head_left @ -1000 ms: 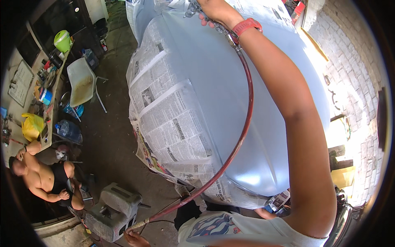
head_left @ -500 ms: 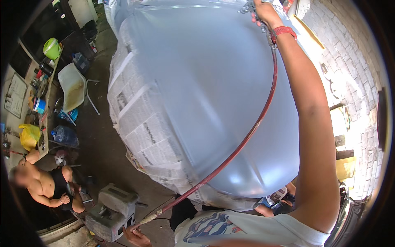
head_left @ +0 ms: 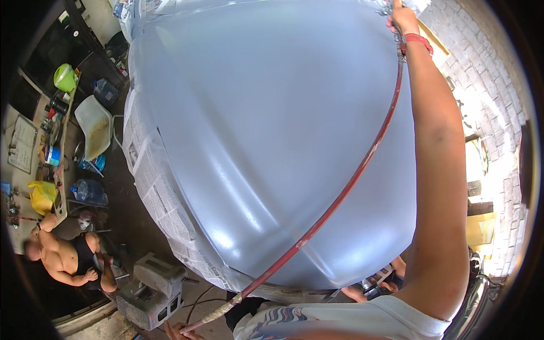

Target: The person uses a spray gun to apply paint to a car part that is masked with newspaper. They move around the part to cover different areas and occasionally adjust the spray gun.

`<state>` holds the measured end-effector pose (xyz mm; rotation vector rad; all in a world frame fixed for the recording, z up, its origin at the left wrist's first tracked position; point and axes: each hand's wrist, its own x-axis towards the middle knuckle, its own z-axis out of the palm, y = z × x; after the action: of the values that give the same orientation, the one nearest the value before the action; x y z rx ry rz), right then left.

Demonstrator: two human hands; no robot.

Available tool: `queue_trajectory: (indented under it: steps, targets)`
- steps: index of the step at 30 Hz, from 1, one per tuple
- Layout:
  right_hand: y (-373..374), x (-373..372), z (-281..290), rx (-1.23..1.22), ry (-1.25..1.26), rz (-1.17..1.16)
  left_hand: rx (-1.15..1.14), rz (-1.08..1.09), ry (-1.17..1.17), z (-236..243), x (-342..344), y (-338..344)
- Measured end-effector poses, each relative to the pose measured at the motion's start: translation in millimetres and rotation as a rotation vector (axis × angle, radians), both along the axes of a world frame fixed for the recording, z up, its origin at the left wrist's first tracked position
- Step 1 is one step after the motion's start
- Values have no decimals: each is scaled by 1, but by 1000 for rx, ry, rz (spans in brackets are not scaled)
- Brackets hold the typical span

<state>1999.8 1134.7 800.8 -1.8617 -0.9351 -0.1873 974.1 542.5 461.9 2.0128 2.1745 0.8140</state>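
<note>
The big pale grey-blue curved car panel (head_left: 272, 141) fills the middle of the frame, its surface glossy and wet-looking, so I judge I am mid-coat, spraying at its far edge. Along the panel's left and lower edges runs a band of newspaper masking (head_left: 156, 187), and beyond it, at the left of the frame, lies the dark workshop floor (head_left: 122, 198).

My right hand (head_left: 403, 18) is stretched to the top right of the frame, fingers closed round a metal spray tool (head_left: 388, 7) that I can only partly see at the rim. From it the long red air hose (head_left: 345, 192) hangs in a bow across the panel, down to the lower left, where my left hand (head_left: 181, 330) seems to hold it; how tightly those fingers are closed I cannot tell.

The next pass, as I judge it, calls for keeping that hose lifted clear of the wet paint.

Room is tight on the right, where a pale brick wall (head_left: 498, 113) stands near. Lower left sit a grey boxy machine (head_left: 150, 289) and a seated person (head_left: 62, 260), and a white plastic chair (head_left: 96, 126) stands at the left.
</note>
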Motion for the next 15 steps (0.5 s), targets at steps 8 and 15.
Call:
queue_trajectory:
  steps: [8, 15]
  targets:
    - [-43, -59, 20, -374, -75, -207, 70, -20, -44, 43, 44, 64]
    - [-19, -209, 11, -226, 64, 191, -92, 254, -155, 58, 10, 99]
